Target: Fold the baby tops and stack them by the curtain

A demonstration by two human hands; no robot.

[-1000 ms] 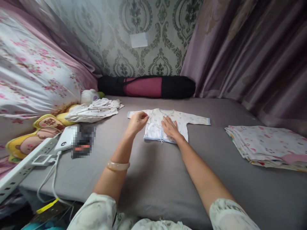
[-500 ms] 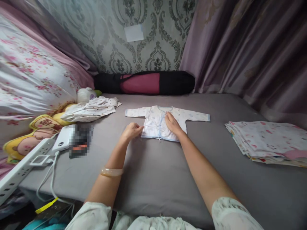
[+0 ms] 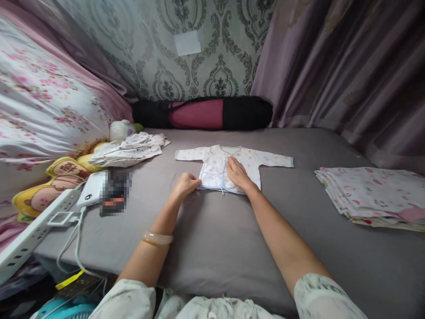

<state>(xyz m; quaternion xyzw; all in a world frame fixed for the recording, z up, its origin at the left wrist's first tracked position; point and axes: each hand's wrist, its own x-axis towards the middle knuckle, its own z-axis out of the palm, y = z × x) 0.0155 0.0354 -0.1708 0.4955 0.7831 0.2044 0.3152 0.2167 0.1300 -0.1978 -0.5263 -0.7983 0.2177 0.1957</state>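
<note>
A small white baby shirt with pale prints and light blue trim lies flat on the grey sheet, its sleeves spread to both sides. Pinched at its lower left corner is the hem, held by the fingers of my left hand. My right hand rests flat on the right half of the front, fingers stretched out and together, partly covering the print. A thin tie hangs from the hem at the middle.
Folded printed cloths lie at right. At left are a crumpled dotted garment, a yellow plush pillow, a white power bank with cables and a power strip. Along the wall lies a black and maroon bag.
My left hand has slid slightly down to the shirt's lower left corner. The right hand has shifted a little left on the front. The view has moved slightly.
</note>
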